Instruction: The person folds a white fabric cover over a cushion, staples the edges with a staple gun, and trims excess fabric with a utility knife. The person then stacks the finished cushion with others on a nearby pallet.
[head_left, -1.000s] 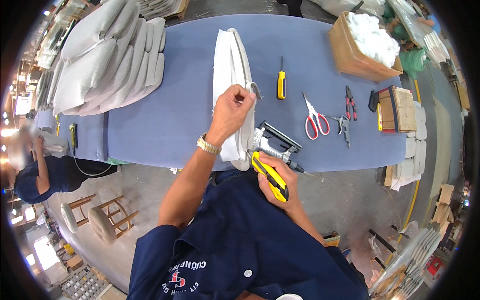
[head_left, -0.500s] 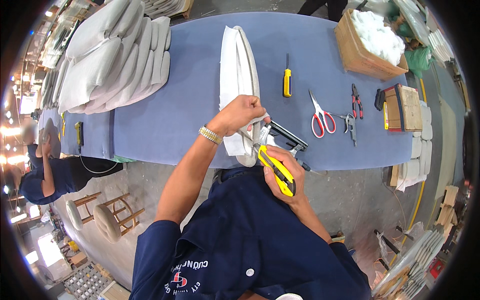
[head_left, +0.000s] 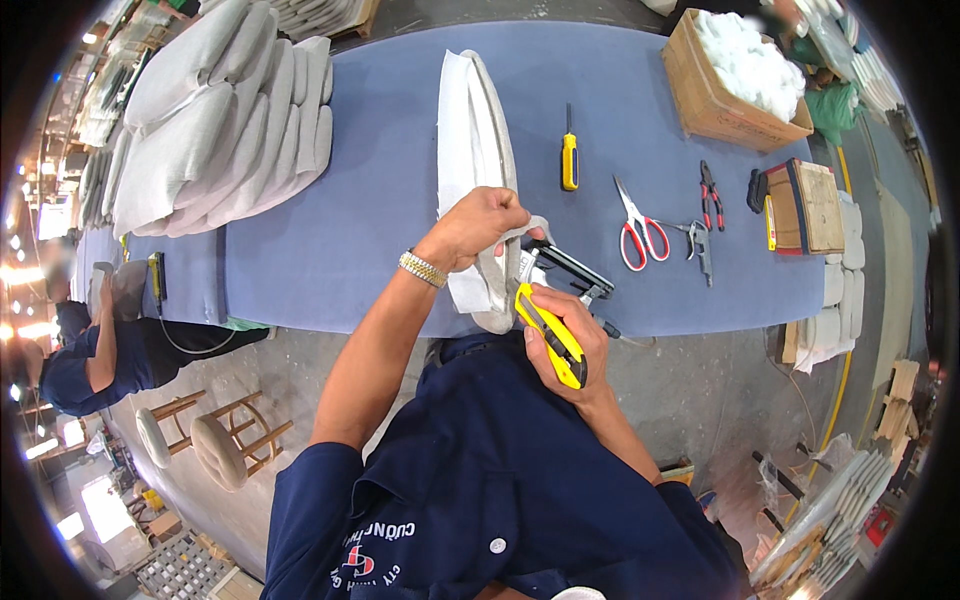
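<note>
A long grey upholstered cushion (head_left: pixel 487 130) with white backing stands on its edge on the blue table, its end toward me. My left hand (head_left: pixel 482 225), a gold watch at its wrist, is closed in a pinch on the edge of the grey fabric (head_left: pixel 537 225), which curls out past the fingers. My right hand (head_left: pixel 577 335) is wrapped round a yellow utility knife (head_left: pixel 548 335), its front end close to the cushion's near end. A black and silver staple gun (head_left: pixel 572 268) lies just beyond the knife, beside the cushion. The knife's blade is hard to make out.
On the blue table (head_left: pixel 390 130) lie a yellow screwdriver (head_left: pixel 570 165), red-handled scissors (head_left: pixel 640 235), an air blow gun (head_left: pixel 698 245) and pliers (head_left: pixel 711 195). Grey cushions (head_left: pixel 220 130) are piled left; a carton of white stuffing (head_left: pixel 690 85) stands right. Another person (head_left: pixel 110 345) works far left.
The fabric strip at my left fingertips now shows more, curling out to the right. Both hands stay nearly in place, with the knife still in the right. The view has shifted slightly.
</note>
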